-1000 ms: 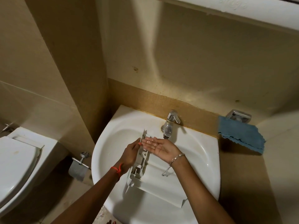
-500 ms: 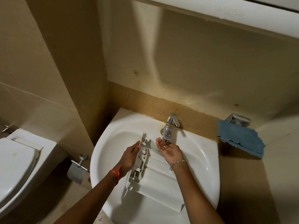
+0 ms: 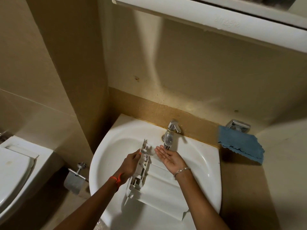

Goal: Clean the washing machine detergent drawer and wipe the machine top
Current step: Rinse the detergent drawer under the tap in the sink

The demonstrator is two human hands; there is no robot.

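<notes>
The white plastic detergent drawer (image 3: pixel 159 188) lies tilted on its side in the white sink (image 3: pixel 204 165). Its ribbed inner edge points up. My left hand (image 3: pixel 131 163) grips that upper edge from the left. My right hand (image 3: pixel 169 157) is cupped palm up right under the spout of the chrome tap (image 3: pixel 170 135), holding nothing, with water pooling in the palm. A blue cloth (image 3: pixel 240 145) hangs from a chrome holder on the wall to the right of the sink.
A white toilet with its lid down (image 3: pixel 15 171) stands at the left. A toilet roll holder (image 3: pixel 76 178) sits on the wall between toilet and sink. A white cabinet (image 3: pixel 216 17) overhangs the sink above. The tan wall corner rises left of the sink.
My right hand left the drawer and moved up and right to sit cupped under the tap spout. My left hand keeps its hold on the drawer.
</notes>
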